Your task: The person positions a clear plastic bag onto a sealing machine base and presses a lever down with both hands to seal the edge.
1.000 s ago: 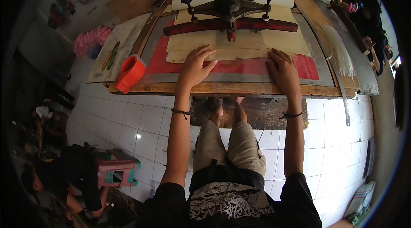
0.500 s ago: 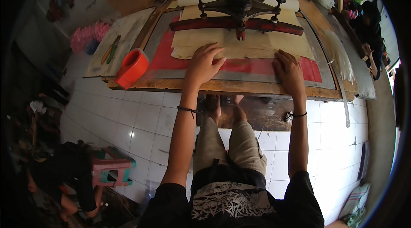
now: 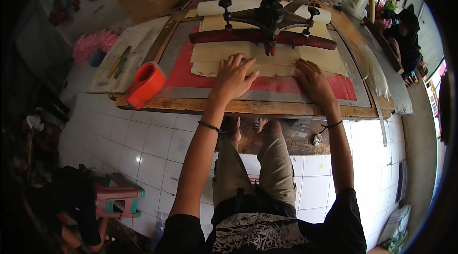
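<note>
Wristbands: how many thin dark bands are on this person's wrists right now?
2. One wristband circles the wrist behind the left hand; the other wristband circles the wrist behind the right hand. Both hands lie flat on the cream sheet.

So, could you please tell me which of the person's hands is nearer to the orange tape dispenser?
Left. The left hand lies flat on the cream sheet, just right of the orange tape dispenser; the right hand lies farther right.

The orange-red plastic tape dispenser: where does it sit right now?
The orange-red plastic tape dispenser sits at the wooden table's front edge, left of the left hand.
</note>
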Demonstrator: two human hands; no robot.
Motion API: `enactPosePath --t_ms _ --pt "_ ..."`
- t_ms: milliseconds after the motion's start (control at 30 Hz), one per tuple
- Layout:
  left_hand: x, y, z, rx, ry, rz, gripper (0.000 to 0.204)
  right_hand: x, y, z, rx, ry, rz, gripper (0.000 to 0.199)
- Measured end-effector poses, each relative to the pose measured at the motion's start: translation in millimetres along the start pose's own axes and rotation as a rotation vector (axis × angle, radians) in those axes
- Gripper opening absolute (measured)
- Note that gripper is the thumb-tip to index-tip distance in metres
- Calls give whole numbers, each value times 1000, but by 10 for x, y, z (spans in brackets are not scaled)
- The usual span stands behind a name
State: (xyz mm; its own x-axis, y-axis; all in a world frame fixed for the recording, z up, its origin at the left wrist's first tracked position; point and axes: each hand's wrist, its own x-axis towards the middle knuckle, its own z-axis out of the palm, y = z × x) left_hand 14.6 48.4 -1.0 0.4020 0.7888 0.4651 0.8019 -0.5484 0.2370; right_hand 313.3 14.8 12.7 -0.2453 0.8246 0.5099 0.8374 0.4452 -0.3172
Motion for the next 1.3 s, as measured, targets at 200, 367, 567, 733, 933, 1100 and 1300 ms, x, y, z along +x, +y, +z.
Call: enactPosePath --t_ms 200,367,567,733,933,1100,1300 --pt "-65 -44 56 30 -8 -13 47 -63 -43 15 -30 -55 0 41" --pt "-51 39 -5 39 -53 -21 49 -43 -6 7 18 -64 41 42" --pt "-46 -3 38 23 10 -6 45 -29 60 45 -40 -67 -2 42" --pt "-33 10 -25 -45 -4 -40 39 -19 58 32 -25 -97 0 42" --pt "-56 36 -64 -53 23 44 37 -25 -29 6 20 -64 68 41" --pt "-69 4 -27 -59 41 62 36 -27 -70 7 46 -34 66 39" --pt "-69 21 -14 -62 38 71 38 -45 -58 -9 41 -27 85 37"
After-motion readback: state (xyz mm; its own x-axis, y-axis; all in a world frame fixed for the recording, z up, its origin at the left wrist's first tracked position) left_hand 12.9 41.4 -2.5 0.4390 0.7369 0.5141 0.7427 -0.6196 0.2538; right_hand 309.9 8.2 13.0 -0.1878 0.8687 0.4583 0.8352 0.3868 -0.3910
